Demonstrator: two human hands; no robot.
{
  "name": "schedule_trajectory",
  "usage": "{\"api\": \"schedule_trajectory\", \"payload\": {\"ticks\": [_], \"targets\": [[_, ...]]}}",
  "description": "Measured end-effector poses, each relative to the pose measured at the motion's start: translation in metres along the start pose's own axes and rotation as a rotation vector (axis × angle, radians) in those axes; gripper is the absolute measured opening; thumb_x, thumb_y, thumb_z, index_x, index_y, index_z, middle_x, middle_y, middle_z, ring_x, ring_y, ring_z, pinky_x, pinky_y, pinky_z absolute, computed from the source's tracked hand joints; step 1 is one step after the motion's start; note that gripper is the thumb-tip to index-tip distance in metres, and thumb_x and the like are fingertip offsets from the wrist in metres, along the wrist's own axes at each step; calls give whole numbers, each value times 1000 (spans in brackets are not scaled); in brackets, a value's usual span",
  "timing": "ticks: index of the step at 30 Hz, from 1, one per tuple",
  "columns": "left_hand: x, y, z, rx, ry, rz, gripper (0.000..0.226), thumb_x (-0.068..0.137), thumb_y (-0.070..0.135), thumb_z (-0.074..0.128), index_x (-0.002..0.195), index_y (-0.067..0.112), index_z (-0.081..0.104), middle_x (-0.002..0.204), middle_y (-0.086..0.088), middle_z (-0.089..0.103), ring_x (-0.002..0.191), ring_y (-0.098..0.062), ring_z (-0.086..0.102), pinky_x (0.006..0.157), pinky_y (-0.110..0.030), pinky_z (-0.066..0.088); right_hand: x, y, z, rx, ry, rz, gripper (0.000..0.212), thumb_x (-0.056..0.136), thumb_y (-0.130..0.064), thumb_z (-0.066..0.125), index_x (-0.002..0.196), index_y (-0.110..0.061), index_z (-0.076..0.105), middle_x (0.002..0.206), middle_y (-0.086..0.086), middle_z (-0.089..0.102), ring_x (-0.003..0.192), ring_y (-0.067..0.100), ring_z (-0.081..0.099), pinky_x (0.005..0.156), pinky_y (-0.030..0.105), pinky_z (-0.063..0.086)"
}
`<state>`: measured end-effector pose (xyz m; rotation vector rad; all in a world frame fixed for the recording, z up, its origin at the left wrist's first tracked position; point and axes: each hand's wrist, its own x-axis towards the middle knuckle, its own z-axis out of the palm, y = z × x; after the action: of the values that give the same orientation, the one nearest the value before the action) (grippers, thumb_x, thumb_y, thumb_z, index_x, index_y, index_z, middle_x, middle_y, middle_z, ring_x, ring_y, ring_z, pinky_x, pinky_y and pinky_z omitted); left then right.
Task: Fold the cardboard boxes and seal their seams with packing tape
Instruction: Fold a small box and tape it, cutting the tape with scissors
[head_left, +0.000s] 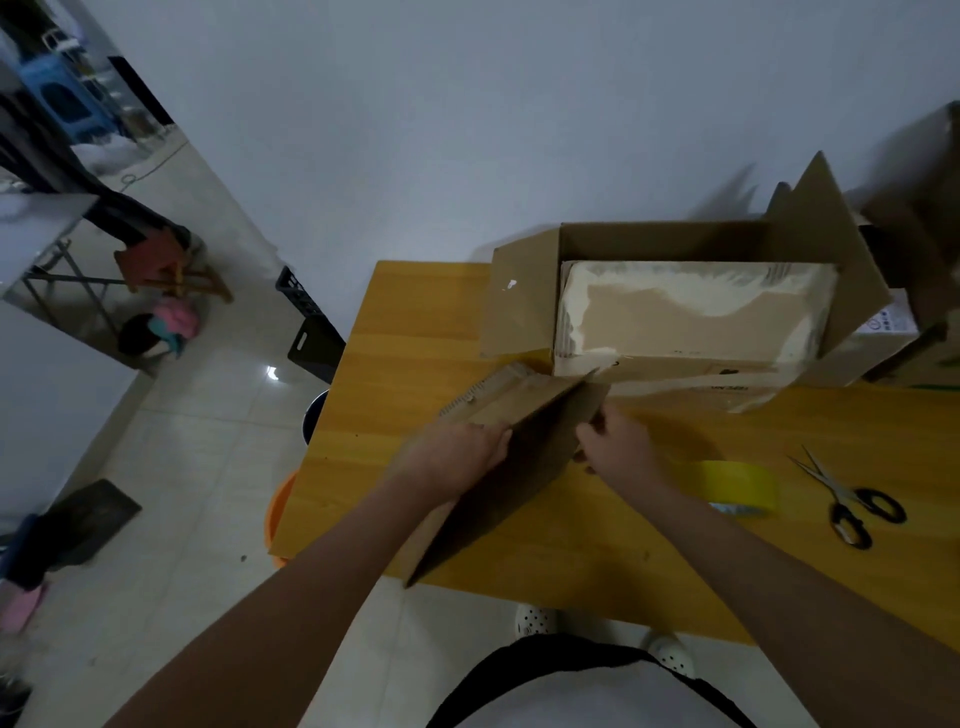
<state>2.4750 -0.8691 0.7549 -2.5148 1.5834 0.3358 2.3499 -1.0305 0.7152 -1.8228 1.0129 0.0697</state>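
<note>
A flattened brown cardboard box (519, 457) stands tilted on edge over the yellow wooden table (597, 551). My left hand (457, 447) grips its left face and my right hand (618, 441) grips its right edge. A roll of yellow packing tape (743, 486) lies on the table just right of my right wrist. Behind, a large open cardboard box (524, 306) with raised flaps holds a pale taped box (691, 322).
Black-handled scissors (852, 499) lie at the table's right. More cardboard boxes (914, 249) are stacked at the far right by the wall. An orange basin (278, 514) and a dark bucket (314, 415) sit on the floor left of the table.
</note>
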Motion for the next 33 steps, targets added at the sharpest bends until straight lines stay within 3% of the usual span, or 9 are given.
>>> {"api": "schedule_trajectory", "payload": {"ticks": [5,7,10,13,18,24,27,29,33], "targets": [[12,-6,-43,-150,-54,1,41,108,36,26,110,9,58,64,1,48,52,-14,42,50,-31,32,-15,-23,-33,-121,32,-88,16,101,-32,44,110,-18,42,91,5,60,71,22,66,61,37,57],[8,-11,-56,-161,-19,3,41,107,36,28,99,9,57,68,0,51,56,-15,44,54,-31,35,-19,-29,-42,-303,78,-176,20,100,-32,45,110,-15,44,86,5,60,69,22,63,58,37,54],[-3,-15,-71,-262,67,-10,34,107,32,32,87,12,52,67,0,48,57,-14,41,53,-26,29,-23,-30,-60,-567,98,-272,38,96,-30,53,126,-12,41,80,3,57,67,20,58,52,31,46],[-11,-10,-83,-424,101,-23,33,106,27,37,77,15,47,65,1,43,57,-12,36,54,-25,26,-29,-31,-83,-638,55,-322,47,96,-27,54,137,-13,39,86,4,56,70,20,56,51,28,40],[0,5,-106,-428,53,-19,28,106,29,39,89,18,58,75,4,54,65,-9,46,61,-26,34,-35,-23,-126,-688,-91,-280,20,89,-21,56,108,-19,53,96,4,57,80,20,56,59,30,42],[32,31,-84,-431,16,-65,28,106,28,40,88,14,57,78,1,53,70,-12,44,66,-31,35,-40,10,-134,-747,-255,-168,9,89,-14,53,92,-22,49,68,4,47,53,17,38,49,28,30],[40,38,-62,-473,71,-100,29,106,29,39,88,15,56,80,1,54,69,-10,44,65,-29,34,-47,8,-134,-640,-294,-121,37,92,-16,53,69,-27,27,61,2,38,50,16,33,50,30,29],[44,34,-53,-485,103,-95,29,106,30,38,91,16,57,83,1,56,71,-8,46,67,-30,33,-46,1,-136,-629,-304,-91,29,92,-19,53,71,-22,34,62,2,34,50,16,27,51,30,25],[50,17,-56,-432,95,-62,25,105,36,37,102,23,59,91,4,58,76,-7,50,69,-27,36,-41,-18,-130,-568,-171,-108,15,99,-32,46,93,-18,45,74,2,47,62,16,43,53,28,32]]}}
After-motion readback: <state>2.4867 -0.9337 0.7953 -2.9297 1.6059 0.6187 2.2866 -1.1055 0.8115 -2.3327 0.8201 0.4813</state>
